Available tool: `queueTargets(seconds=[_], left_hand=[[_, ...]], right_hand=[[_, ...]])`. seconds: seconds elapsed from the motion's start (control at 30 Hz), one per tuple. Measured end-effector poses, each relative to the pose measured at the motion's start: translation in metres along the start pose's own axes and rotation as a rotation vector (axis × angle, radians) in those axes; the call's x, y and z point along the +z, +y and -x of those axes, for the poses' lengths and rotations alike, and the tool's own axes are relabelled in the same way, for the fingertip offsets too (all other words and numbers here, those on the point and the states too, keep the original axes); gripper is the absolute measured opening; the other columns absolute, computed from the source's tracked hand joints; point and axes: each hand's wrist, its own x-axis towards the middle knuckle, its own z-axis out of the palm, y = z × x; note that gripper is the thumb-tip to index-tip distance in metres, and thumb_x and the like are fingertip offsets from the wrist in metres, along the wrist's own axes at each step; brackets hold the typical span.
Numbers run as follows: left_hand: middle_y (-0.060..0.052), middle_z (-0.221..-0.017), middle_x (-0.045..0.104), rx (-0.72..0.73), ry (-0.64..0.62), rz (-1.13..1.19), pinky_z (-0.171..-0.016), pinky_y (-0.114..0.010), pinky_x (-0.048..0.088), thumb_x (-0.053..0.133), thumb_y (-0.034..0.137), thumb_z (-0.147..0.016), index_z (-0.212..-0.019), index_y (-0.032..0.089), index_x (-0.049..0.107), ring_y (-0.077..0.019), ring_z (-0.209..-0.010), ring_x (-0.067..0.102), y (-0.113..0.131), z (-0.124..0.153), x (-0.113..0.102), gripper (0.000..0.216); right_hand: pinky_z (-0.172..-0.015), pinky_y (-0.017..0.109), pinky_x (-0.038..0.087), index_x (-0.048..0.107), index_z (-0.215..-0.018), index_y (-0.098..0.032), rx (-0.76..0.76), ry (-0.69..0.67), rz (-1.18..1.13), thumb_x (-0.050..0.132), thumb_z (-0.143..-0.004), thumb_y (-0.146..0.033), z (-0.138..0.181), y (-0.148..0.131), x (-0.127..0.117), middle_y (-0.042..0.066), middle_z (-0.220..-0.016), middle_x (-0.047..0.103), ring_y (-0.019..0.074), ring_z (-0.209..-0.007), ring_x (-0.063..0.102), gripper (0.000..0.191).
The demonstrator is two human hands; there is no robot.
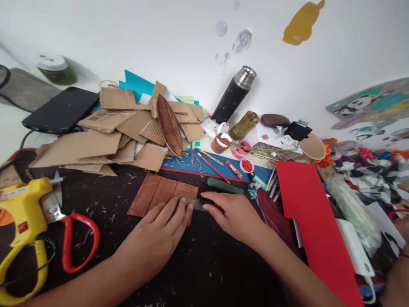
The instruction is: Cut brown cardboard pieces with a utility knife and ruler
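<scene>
A brown-painted piece of cardboard [162, 191] with creases across it lies flat on the dark table. Across its right end is a clear ruler-like strip [198, 204]. My left hand [159, 226] rests on the strip and the cardboard, fingers stretched out flat. At the strip's right end, my right hand [234, 215] has its thumb and forefinger on either edge. A dark green cutter-like tool [223, 186] lies just beyond my right hand. Behind the cardboard, a brown boat-shaped piece [170, 126] leans on the cardboard scraps.
Cardboard scraps [86, 145] are piled back left. A yellow glue gun [25, 213] and red-handled scissors [68, 238] lie at left. Farther back stand a black flask [233, 96] and a brown paint jar [220, 143]. Red card [316, 213] lies right; another person's arm [396, 281] shows beyond.
</scene>
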Motion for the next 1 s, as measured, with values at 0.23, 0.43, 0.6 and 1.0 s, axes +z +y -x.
queueTargets(seconds=[0.23,0.43,0.6,1.0], left_hand=[[-0.014,-0.143,0.077,-0.001,-0.055,0.047,-0.107,-0.041,0.056,0.048,0.008,-0.099,-0.147,0.017,0.070,-0.0281,-0.135,0.067,-0.009,0.001,-0.009,0.053],[-0.016,-0.135,0.076,-0.171,0.019,0.136,-0.108,-0.048,0.059,0.052,0.022,-0.108,-0.143,0.017,0.070,-0.0308,-0.125,0.069,-0.031,-0.007,-0.012,0.040],[-0.012,-0.122,0.078,-0.216,0.042,0.137,-0.099,-0.046,0.061,0.052,0.028,-0.112,-0.128,0.017,0.075,-0.0283,-0.112,0.072,-0.040,-0.013,-0.016,0.031],[-0.012,-0.113,0.076,-0.175,0.002,0.149,-0.090,-0.045,0.059,0.054,0.036,-0.112,-0.117,0.017,0.073,-0.0293,-0.102,0.069,-0.040,-0.012,-0.017,0.027]], right_hand=[[-0.081,0.035,0.061,0.067,-0.148,-0.024,0.102,-0.012,0.075,0.072,-0.108,-0.036,0.014,0.001,0.013,0.010,-0.117,0.087,0.0263,-0.095,0.084,0.042],[-0.078,0.032,0.056,0.068,-0.145,-0.023,0.087,0.021,0.063,0.069,-0.109,-0.039,0.015,0.004,0.021,0.007,-0.100,0.085,0.0233,-0.083,0.081,0.039],[-0.076,0.032,0.055,0.068,-0.145,-0.022,0.061,0.058,0.065,0.069,-0.110,-0.039,0.017,0.007,0.024,0.006,-0.095,0.084,0.0232,-0.081,0.080,0.039],[-0.081,0.034,0.059,0.069,-0.138,-0.026,0.033,0.024,0.022,0.069,-0.110,-0.034,0.022,0.003,0.023,0.005,-0.120,0.086,0.0260,-0.100,0.084,0.029]])
